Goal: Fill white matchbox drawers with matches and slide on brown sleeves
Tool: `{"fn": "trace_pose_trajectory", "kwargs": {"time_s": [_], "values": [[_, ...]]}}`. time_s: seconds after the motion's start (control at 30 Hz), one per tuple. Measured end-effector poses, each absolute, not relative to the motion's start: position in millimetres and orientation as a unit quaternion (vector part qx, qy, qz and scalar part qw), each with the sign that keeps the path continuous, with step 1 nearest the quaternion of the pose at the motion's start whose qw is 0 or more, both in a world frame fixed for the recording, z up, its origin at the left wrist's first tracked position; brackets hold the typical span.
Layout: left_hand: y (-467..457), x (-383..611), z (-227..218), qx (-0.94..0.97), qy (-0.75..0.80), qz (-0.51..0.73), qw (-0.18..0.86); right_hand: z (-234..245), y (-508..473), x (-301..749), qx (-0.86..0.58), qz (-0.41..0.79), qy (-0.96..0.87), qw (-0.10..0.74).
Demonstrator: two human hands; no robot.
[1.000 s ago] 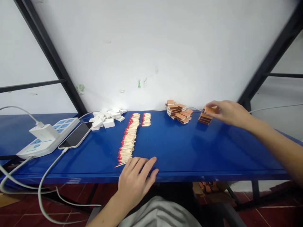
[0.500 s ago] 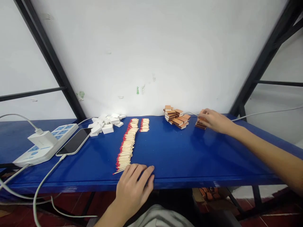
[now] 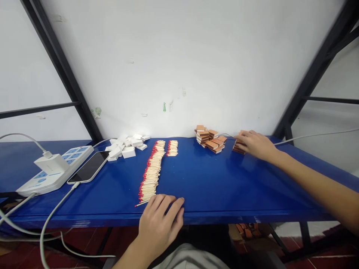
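My right hand [image 3: 256,145] is at the back right, its fingers closed round a small stack of brown matchboxes [image 3: 239,148]; the hand hides part of the stack. To its left stands a looser pile of matchboxes [image 3: 214,144] with brown tops and dark sides. My left hand [image 3: 161,218] rests on the table's front edge, fingers loosely stretched and holding nothing visible. Just beyond its fingertips ends a long row of red-tipped matches [image 3: 151,172]. A shorter row of matches [image 3: 172,148] lies beside that row's far end.
A heap of small white boxes [image 3: 127,146] sits at the back left of the blue table [image 3: 202,186]. A phone [image 3: 88,168] on a charging cable and a white power strip [image 3: 56,175] lie further left. Black metal frame bars [image 3: 311,71] rise at both sides; a white wall stands behind.
The view has shifted very slightly. My right hand stays at the matchbox stack with a small change of the fingers. My left hand has not visibly moved on the table edge.
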State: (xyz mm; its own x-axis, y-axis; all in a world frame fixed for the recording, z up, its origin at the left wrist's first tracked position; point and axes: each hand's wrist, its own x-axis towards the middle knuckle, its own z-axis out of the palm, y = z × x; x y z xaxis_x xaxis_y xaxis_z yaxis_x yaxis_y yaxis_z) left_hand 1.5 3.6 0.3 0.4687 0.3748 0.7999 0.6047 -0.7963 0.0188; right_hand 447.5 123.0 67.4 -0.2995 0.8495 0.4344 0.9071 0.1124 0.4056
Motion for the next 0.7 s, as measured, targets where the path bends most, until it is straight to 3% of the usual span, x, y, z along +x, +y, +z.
{"fn": "trace_pose_trajectory", "kwargs": {"time_s": [0.7], "values": [[1.4, 2.3, 2.0, -0.845, -0.292, -0.433, 0.115, 67.0, 102.0, 449.1, -0.623, -0.324, -0.706, 0.089]]}}
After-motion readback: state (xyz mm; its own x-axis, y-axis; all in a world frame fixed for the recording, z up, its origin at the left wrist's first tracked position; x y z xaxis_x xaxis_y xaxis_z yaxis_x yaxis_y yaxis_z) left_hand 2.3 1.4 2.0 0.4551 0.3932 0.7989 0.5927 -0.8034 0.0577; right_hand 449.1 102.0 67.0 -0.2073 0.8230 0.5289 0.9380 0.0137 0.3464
